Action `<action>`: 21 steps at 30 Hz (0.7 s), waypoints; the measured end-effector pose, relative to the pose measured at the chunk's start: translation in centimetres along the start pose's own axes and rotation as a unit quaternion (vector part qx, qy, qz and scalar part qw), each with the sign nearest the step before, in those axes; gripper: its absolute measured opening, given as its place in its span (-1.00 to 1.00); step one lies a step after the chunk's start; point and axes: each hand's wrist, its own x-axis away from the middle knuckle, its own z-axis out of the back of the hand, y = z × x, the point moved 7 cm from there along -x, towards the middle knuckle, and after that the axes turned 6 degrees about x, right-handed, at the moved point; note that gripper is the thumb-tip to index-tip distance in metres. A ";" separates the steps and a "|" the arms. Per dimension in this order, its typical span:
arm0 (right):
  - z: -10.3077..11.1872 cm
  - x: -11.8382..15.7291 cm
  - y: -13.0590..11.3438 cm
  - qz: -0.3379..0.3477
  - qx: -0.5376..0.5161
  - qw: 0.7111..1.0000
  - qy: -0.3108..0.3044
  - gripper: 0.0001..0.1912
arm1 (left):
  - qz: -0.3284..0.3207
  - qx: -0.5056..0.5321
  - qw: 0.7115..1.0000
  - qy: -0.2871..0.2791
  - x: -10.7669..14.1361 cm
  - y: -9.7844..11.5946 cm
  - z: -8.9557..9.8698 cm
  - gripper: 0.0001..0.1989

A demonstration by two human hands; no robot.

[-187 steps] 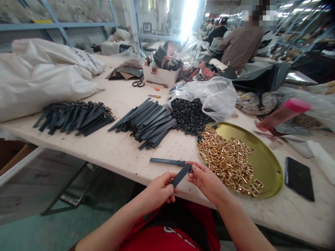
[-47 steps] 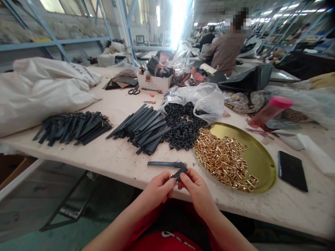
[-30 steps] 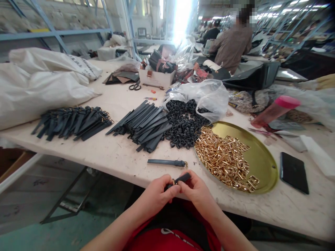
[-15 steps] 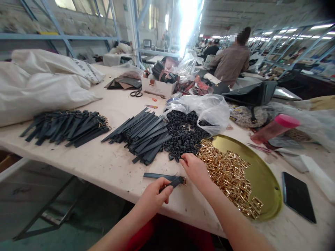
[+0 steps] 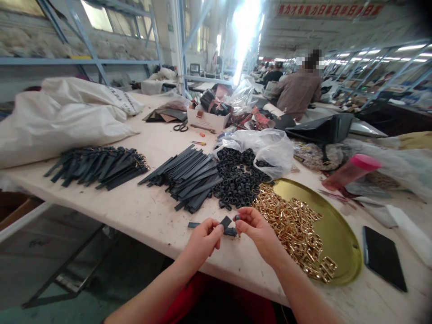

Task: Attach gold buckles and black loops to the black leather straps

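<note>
My left hand (image 5: 206,237) pinches a dark strap (image 5: 225,222) near its end, above the table's front edge. Part of this strap, with a gold buckle by its end, shows behind my fingers. Between thumb and fingers of my right hand (image 5: 254,227) is a small black strap loop (image 5: 237,218), just right of the strap end and apart from it. Beyond my hands lie a pile of black loops (image 5: 236,182) and a stack of dark straps (image 5: 189,177). Gold buckles (image 5: 290,225) heap on a round gold tray (image 5: 344,238) at right.
Straps with buckles (image 5: 101,166) lie in a pile at left, before a white sack (image 5: 74,112). A clear plastic bag (image 5: 270,146) covers part of the loops. A phone (image 5: 384,256), a pink-lidded container (image 5: 353,171) and scissors (image 5: 180,127) also lie about. A person (image 5: 299,90) works farther back.
My right hand has come back from the loop pile with one loop, close to my left hand. My left hand has raised the strap's end. The view has tilted up slightly.
</note>
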 end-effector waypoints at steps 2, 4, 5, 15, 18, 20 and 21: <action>-0.6 1.0 0.0 -0.017 -0.035 0.999 -0.019 -0.69 | -0.042 -0.027 0.999 0.007 0.7 0.8 -0.2 -0.76; -1.1 1.5 0.1 -0.027 -0.051 0.997 -0.041 -0.72 | -0.082 -0.063 0.994 0.020 1.5 1.5 -0.2 -0.76; -1.3 1.7 0.1 -0.029 -0.056 0.997 -0.047 -0.72 | -0.093 -0.080 0.992 0.027 1.8 1.8 -0.1 -0.77; -1.0 3.5 -0.5 0.020 0.021 0.999 -0.024 -0.72 | -0.108 -0.199 0.973 0.041 3.6 2.6 -0.5 -0.76; -0.5 3.9 -0.1 0.031 -0.006 0.999 -0.002 -0.75 | -0.110 -0.196 0.974 -0.001 3.6 2.4 -1.1 -0.76; -0.4 3.9 0.4 0.016 -0.038 0.999 -0.001 -0.73 | -0.102 -0.191 0.976 -0.033 3.5 2.2 -1.4 -0.76; -0.4 4.0 0.7 0.006 -0.044 0.999 -0.008 -0.72 | -0.092 -0.185 0.977 -0.049 3.4 2.0 -1.6 -0.77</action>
